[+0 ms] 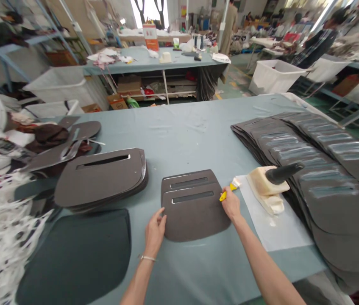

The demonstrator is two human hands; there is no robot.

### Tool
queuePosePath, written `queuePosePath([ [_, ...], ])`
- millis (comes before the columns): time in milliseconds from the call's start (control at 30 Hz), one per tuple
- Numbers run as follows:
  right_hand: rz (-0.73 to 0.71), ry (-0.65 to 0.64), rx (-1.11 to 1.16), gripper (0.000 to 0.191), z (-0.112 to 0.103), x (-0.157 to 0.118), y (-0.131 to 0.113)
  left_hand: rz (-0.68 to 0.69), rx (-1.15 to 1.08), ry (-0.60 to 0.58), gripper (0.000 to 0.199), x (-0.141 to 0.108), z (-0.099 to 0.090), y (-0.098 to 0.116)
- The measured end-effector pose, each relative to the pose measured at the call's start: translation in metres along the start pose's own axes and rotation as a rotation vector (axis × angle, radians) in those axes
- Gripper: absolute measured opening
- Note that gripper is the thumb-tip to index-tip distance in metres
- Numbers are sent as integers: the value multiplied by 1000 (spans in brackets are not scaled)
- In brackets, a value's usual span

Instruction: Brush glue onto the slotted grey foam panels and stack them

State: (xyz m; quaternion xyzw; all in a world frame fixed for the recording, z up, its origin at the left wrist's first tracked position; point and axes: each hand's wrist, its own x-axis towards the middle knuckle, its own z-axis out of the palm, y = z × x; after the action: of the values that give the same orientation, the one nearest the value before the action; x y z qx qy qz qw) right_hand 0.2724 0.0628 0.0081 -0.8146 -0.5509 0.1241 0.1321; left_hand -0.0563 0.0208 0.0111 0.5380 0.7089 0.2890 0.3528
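Two dark brown flat panels with slots overlap in front of me, the nearer panel [195, 218] lying over the farther panel [166, 185]. At the near panel's left edge, my left hand [155, 231] has its fingers and thumb closed on the rim. My right hand [231, 205] grips a small paintbrush [234, 185] by its yellow handle, beside the panels' right edge. White stuff coats the bristles, which point away to the right. Right of that hand, a cream-coloured container with a black handle [266, 182] stands on a white sheet [262, 224].
Slotted brown panels [103, 178] are stacked at left, behind dark green panels [80, 254]. Many overlapping panels [328, 203] with shiny streaks by their slots cover the table's right side. White strips [1, 241] heap at far left. Another table [154, 63] stands beyond.
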Motion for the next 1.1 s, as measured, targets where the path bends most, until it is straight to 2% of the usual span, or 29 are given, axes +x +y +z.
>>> queuePosePath([
  [300, 34, -19, -134, 15, 1, 5, -3, -5, 41, 5, 44, 4, 0, -1],
  [667, 84, -13, -153, 16, 0, 8, -9, -43, 33, 16, 37, 4, -1, 7],
  [900, 47, 20, -120, 16, -2, 5, -14, -2, 256, -38, 35, 1, 0, 7],
  [1100, 60, 78, -71, 19, 3, 4, -11, 22, 307, -63, 36, -1, -2, 2],
])
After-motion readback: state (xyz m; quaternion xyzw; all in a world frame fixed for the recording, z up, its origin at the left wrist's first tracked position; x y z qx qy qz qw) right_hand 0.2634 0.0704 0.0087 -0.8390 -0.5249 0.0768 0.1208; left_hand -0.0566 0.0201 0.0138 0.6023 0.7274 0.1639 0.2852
